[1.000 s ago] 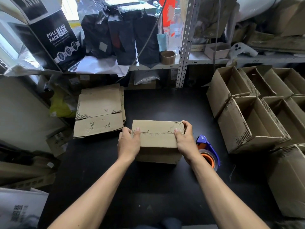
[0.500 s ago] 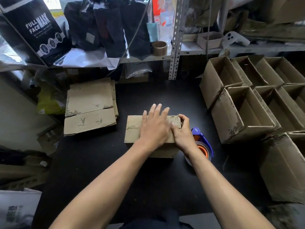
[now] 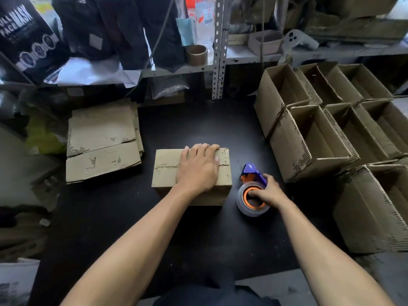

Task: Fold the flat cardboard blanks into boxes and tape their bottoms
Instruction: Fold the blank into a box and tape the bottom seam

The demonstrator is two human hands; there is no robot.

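A folded cardboard box (image 3: 167,171) sits near the middle of the dark bench (image 3: 110,217), its closed flaps facing up and its long axis running left to right across the person's view; the seam between the flaps runs along that same axis. The left hand (image 3: 198,168) lies palm-down on the right half of the box top, fingers (image 3: 204,149) straight and together, reaching to the far edge and pressing the flaps flat. Just right of the box, not touching it, a tape dispenser (image 3: 252,191) rests on the bench with its purple handle pointing away from the person and its roll nearer to them. The right hand (image 3: 268,192) grips the dispenser, fingers curled over it and into the orange core of the roll. A stack of flat cardboard blanks (image 3: 101,138) lies at the left of the bench, well apart from the box. Finished open boxes (image 3: 309,138) stand crowded along the right side.
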